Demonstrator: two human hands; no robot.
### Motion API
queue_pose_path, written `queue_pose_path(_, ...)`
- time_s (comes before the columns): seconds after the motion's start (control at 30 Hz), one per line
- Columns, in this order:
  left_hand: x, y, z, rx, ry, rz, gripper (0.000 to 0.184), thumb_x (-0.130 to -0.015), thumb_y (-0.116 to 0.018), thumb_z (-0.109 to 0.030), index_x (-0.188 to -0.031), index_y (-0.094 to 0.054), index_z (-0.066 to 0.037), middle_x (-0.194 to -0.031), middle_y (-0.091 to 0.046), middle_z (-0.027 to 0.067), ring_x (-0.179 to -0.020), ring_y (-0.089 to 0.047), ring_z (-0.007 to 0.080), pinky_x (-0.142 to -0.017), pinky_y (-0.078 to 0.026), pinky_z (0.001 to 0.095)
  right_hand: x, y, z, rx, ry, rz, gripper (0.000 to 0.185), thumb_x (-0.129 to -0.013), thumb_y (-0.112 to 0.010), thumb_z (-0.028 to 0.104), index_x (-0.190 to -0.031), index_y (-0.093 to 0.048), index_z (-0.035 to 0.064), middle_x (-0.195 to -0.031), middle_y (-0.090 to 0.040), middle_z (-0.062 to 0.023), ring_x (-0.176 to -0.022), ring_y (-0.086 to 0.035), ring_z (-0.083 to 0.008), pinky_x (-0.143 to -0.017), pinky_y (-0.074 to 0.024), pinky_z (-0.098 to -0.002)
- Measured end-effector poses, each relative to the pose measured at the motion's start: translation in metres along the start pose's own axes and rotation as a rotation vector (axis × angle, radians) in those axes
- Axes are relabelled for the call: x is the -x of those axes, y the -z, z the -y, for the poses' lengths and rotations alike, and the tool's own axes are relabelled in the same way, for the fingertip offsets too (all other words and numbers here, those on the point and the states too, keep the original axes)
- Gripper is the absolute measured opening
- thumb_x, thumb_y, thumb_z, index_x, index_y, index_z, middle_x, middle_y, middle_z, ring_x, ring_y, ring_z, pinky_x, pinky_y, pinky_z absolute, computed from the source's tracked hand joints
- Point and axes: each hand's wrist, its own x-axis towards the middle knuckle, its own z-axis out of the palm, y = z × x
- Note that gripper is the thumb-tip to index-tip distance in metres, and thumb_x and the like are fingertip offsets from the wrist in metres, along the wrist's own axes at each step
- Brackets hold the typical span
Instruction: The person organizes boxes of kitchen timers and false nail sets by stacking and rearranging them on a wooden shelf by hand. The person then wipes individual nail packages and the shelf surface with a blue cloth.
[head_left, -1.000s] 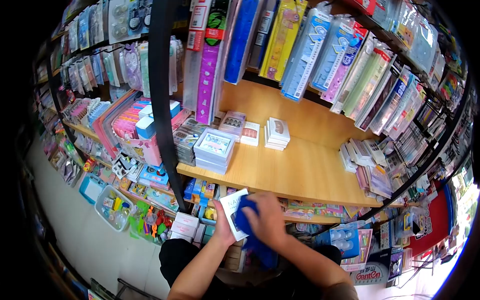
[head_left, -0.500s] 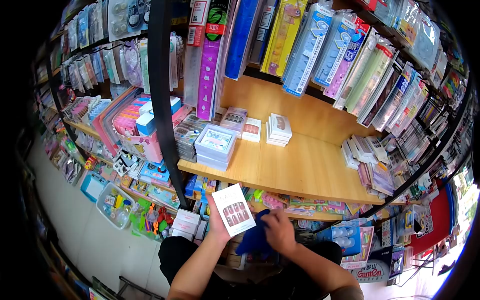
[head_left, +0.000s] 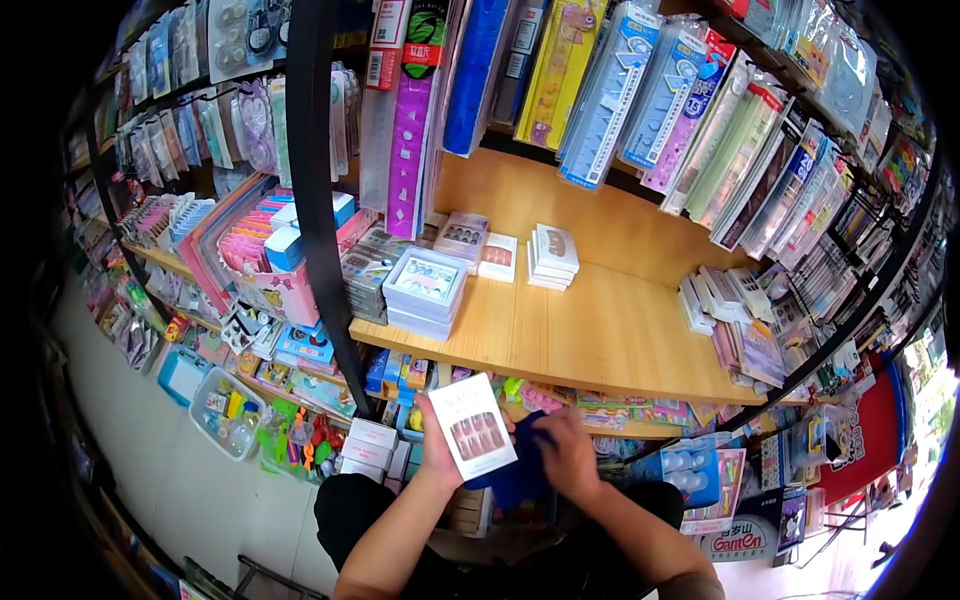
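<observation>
A white box of press-on nails (head_left: 472,428) is tilted in my left hand (head_left: 437,458), its front facing up. Rows of brownish-pink nails show through its window. My left fingers are wrapped round the box's left side and back. Just right of it, my right hand (head_left: 572,455) grips a dark blue cloth (head_left: 522,478) between curled fingers. Part of the cloth hangs below and behind the box, over my lap. Both hands are in front of the wooden shelf's (head_left: 610,335) front edge.
On the shelf stand a stack of white nail boxes (head_left: 552,258), clear-lidded boxes (head_left: 425,290) at left and piled packs (head_left: 735,320) at right. Packaged rulers (head_left: 610,100) hang above. A black post (head_left: 322,190) rises at left. White cartons (head_left: 368,448) sit below the shelf.
The nail box has shifted slightly right and down and turned a little. My right hand has moved slightly right with the blue cloth. The view has shifted slightly.
</observation>
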Motion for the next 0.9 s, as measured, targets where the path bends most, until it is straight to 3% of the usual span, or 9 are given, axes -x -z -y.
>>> queue_pose_path(0.17,0.005,0.018,0.02,-0.613,-0.114,0.041,0.108,-0.07,-0.036,-0.083,-0.142,-0.03,-0.003,-0.127,-0.052,0.0115,-0.114,-0.053,0.0211,-0.095,-0.043,0.0345,-0.023,0.026,0.004,-0.383,-0.275,-0.202,0.024,-0.077,-0.065,-0.002,-0.1,-0.059,0.002,-0.096,-0.057,-0.0132,-0.094,-0.057,-0.025,-0.081,-0.0445,-0.0317)
queue_pose_path(0.33,0.003,0.016,0.02,-1.168,-0.244,0.198,0.098,-0.08,-0.033,-0.078,-0.135,-0.04,0.002,-0.131,-0.047,0.0155,-0.124,-0.043,0.0238,-0.103,-0.033,0.0346,-0.047,0.035,0.062,-0.259,0.183,0.149,0.019,-0.078,-0.067,0.001,-0.096,-0.063,0.0034,-0.094,-0.055,-0.0144,-0.089,-0.056,-0.0282,-0.081,-0.0447,-0.0336)
queue_pose_path(0.5,0.01,0.034,0.025,-0.911,-0.119,0.105,0.111,-0.067,-0.044,-0.084,-0.136,-0.038,0.002,-0.12,-0.055,0.0133,-0.105,-0.055,0.0205,-0.092,-0.043,0.0313,-0.056,0.023,0.016,-0.123,0.047,0.063,0.02,-0.079,-0.067,0.007,-0.099,-0.065,0.0043,-0.09,-0.057,-0.0168,-0.077,-0.059,-0.0328,-0.068,-0.0481,-0.0364)
queue_pose_path(0.53,0.013,0.015,0.024,-0.673,0.023,-0.071,0.116,-0.062,-0.041,-0.089,-0.136,-0.038,0.001,-0.115,-0.057,0.0147,-0.1,-0.058,0.0211,-0.089,-0.046,0.033,-0.054,0.024,0.006,-0.123,0.003,0.044,0.02,-0.08,-0.066,0.007,-0.099,-0.064,0.004,-0.089,-0.057,-0.0168,-0.077,-0.059,-0.0332,-0.069,-0.048,-0.0366)
queue_pose_path(0.6,0.009,0.024,0.014,-0.514,-0.043,0.108,0.113,-0.067,-0.027,-0.09,-0.139,-0.034,-0.003,-0.113,-0.059,0.0203,-0.102,-0.06,0.0315,-0.09,-0.048,0.0413,-0.043,0.023,-0.006,-0.117,-0.089,0.009,0.019,-0.081,-0.065,0.007,-0.1,-0.064,0.0034,-0.086,-0.057,-0.0168,-0.077,-0.058,-0.0339,-0.07,-0.0476,-0.0369)
queue_pose_path(0.63,0.008,0.021,0.012,-0.392,-0.065,0.098,0.107,-0.073,-0.017,-0.086,-0.137,-0.038,-0.003,-0.113,-0.059,0.021,-0.101,-0.06,0.0323,-0.089,-0.049,0.0431,-0.041,0.021,-0.009,-0.131,-0.097,-0.032,0.02,-0.084,-0.063,0.008,-0.103,-0.062,0.0018,-0.093,-0.06,-0.0153,-0.085,-0.061,-0.0302,-0.076,-0.0472,-0.0349)
queue_pose_path(0.73,0.004,0.014,0.014,-0.313,0.042,-0.12,0.096,-0.08,-0.018,-0.079,-0.135,-0.04,-0.003,-0.109,-0.06,0.0198,-0.099,-0.061,0.0319,-0.086,-0.05,0.0437,-0.037,0.007,-0.008,-0.514,-0.279,-0.062,0.021,-0.087,-0.061,0.01,-0.106,-0.06,0.0009,-0.103,-0.062,-0.0144,-0.096,-0.06,-0.0249,-0.085,-0.0451,-0.0326)
queue_pose_path(0.8,-0.001,0.027,0.026,-0.275,-0.092,-0.325,0.059,-0.096,-0.039,-0.051,-0.12,-0.05,0.002,-0.103,-0.064,0.0149,-0.089,-0.065,0.0224,-0.079,-0.053,0.0355,-0.034,-0.011,0.003,-0.507,-0.281,0.092,0.027,-0.093,-0.056,0.017,-0.115,-0.055,0.0014,-0.11,-0.06,-0.0143,-0.105,-0.055,-0.0219,-0.092,-0.0411,-0.0317)
queue_pose_path(0.9,-0.005,0.016,0.026,-0.519,-0.263,-0.488,0.044,-0.097,-0.045,-0.04,-0.105,-0.058,0.002,-0.093,-0.065,0.0084,-0.08,-0.063,0.015,-0.07,-0.051,0.0288,-0.023,-0.037,0.021,-0.651,-0.296,0.121,0.031,-0.097,-0.047,0.018,-0.123,-0.046,0.0013,-0.112,-0.053,-0.0106,-0.106,-0.048,-0.0152,-0.094,-0.0373,-0.0288)
